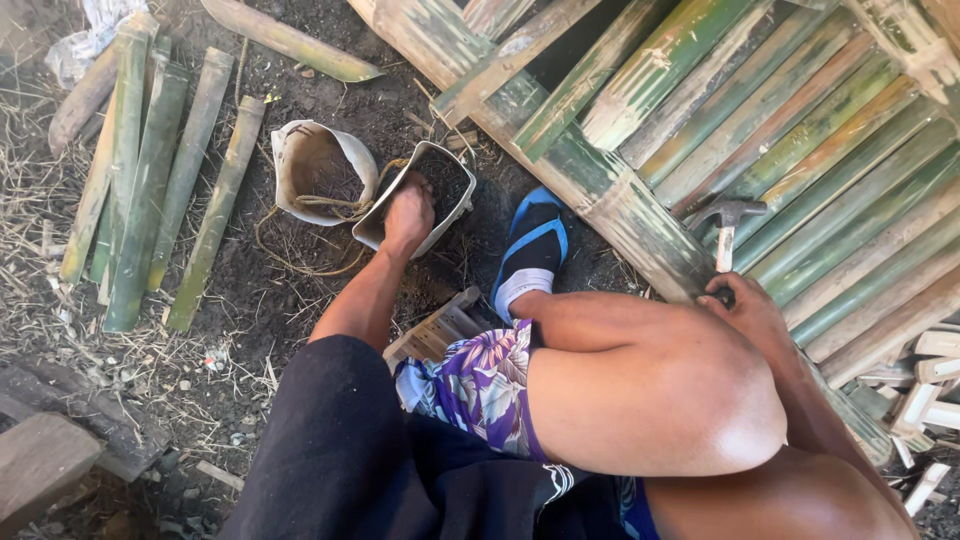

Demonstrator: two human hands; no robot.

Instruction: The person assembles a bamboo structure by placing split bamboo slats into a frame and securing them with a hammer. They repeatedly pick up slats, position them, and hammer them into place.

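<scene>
The right hand [745, 310] is closed around the handle of a grey metal hammer [727, 222], whose head rests on the flat panel of green split bamboo strips [800, 150] just past the fingers. The left hand [408, 215] reaches into a cut white plastic container [440, 175]; I cannot tell its grip. Many strips already lie side by side; loose bamboo slats [150, 180] wait far beyond the left hand

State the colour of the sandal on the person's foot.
Blue-and-black rubber sandal with a white heel patch; head view.
</scene>
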